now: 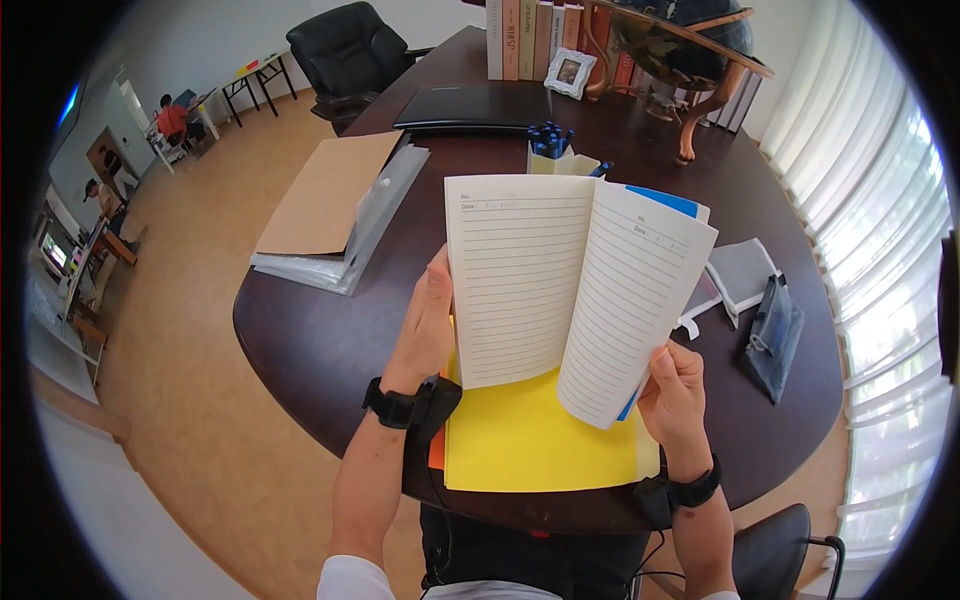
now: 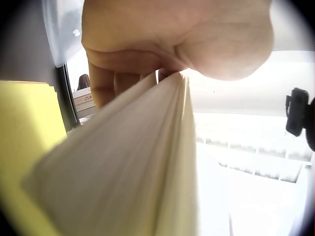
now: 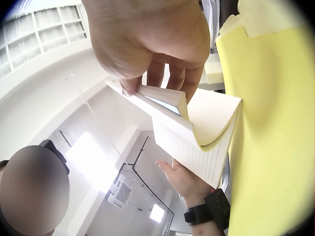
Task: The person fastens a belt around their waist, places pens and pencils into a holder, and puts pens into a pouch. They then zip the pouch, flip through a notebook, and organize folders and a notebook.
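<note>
An open lined notebook [image 1: 520,285] with a blue cover edge is held up in front of me, its ruled pages facing me. My left hand [image 1: 428,320] holds its left side, the fingers mostly hidden behind it. In the left wrist view, the pages [image 2: 118,152] fan out below the left palm [image 2: 182,34]. My right hand [image 1: 675,395] grips the lower right edge, thumb in front and fingers behind, as the right wrist view also shows. Under the notebook lies a yellow folder [image 1: 550,450], with an orange edge [image 1: 437,452] showing at its left.
A brown folder [image 1: 330,190] lies on clear plastic folders at the left. A pen holder [image 1: 560,160], closed laptop [image 1: 475,108], books, a photo frame [image 1: 570,73] and a globe [image 1: 680,45] stand farther back. Mesh pouches [image 1: 775,335] lie at the right near the desk edge.
</note>
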Demonstrator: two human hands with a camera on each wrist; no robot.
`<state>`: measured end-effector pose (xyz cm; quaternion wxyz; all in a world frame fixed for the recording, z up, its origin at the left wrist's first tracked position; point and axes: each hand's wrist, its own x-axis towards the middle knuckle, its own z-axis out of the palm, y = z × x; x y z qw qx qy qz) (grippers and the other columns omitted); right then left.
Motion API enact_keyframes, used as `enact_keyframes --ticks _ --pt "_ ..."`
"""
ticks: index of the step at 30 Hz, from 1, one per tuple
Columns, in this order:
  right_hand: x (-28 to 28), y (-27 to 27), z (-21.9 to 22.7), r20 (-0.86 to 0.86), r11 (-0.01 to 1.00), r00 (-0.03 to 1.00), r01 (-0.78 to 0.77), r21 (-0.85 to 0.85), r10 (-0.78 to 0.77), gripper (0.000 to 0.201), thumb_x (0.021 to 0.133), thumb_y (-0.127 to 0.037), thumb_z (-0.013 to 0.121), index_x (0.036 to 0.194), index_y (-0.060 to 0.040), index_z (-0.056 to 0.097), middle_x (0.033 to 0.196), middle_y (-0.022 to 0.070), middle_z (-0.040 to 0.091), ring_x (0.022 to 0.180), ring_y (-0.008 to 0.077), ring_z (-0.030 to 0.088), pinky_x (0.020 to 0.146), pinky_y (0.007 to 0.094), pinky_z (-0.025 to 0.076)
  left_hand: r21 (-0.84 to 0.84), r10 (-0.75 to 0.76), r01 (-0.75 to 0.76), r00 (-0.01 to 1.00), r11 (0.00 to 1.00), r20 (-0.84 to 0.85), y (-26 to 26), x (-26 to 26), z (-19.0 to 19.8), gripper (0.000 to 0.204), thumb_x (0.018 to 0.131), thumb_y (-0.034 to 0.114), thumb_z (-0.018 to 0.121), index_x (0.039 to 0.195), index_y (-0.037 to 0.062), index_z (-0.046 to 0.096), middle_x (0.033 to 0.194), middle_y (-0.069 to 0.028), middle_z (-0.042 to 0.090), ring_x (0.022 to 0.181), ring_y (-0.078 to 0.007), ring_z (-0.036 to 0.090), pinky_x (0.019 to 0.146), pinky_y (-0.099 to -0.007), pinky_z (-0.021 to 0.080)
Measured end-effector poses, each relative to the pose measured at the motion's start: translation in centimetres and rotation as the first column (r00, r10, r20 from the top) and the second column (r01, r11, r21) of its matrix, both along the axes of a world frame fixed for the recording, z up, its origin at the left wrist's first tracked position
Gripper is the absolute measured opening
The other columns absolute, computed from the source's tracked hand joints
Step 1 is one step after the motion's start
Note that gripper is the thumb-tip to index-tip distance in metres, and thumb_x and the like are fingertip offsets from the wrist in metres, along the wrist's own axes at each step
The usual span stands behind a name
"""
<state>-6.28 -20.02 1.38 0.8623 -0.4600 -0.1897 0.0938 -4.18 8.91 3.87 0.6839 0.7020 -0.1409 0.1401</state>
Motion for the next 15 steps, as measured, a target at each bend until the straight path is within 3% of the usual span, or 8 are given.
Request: enact_keyframes --ticks 5,15 --pt "0.00 -0.03 0.06 -0.006 1.000 1.000 -0.005 0.009 0.005 0.034 0.104 -0.013 0.053 0.126 0.0114 0.060 0.118 0.0146 0.068 0.106 0.0191 0.066 0.093 0.0309 0.052 -0.003 -0.019 0.019 0.998 1.000 -0.058 0.38 -0.11 -0.35 0.082 0.102 0.065 0.022 0.139 -0.0036 0.046 0.120 -0.0090 0.061 0.108 -0.0132 0.055 0.091 -0.0258 0.042" --pt "-0.22 0.10 0.05 0.018 0.999 1.000 0.002 -0.052 -0.002 0.034 0.104 -0.011 0.053 0.128 0.0110 0.058 0.118 0.0136 0.068 0.105 0.0168 0.065 0.091 0.0287 0.051 -0.016 -0.037 0.037 0.999 0.999 -0.003 0.15 0.03 -0.21 0.078 0.104 0.062 0.022 0.140 -0.0026 0.044 0.123 -0.0098 0.060 0.111 -0.0140 0.055 0.093 -0.0269 0.042"
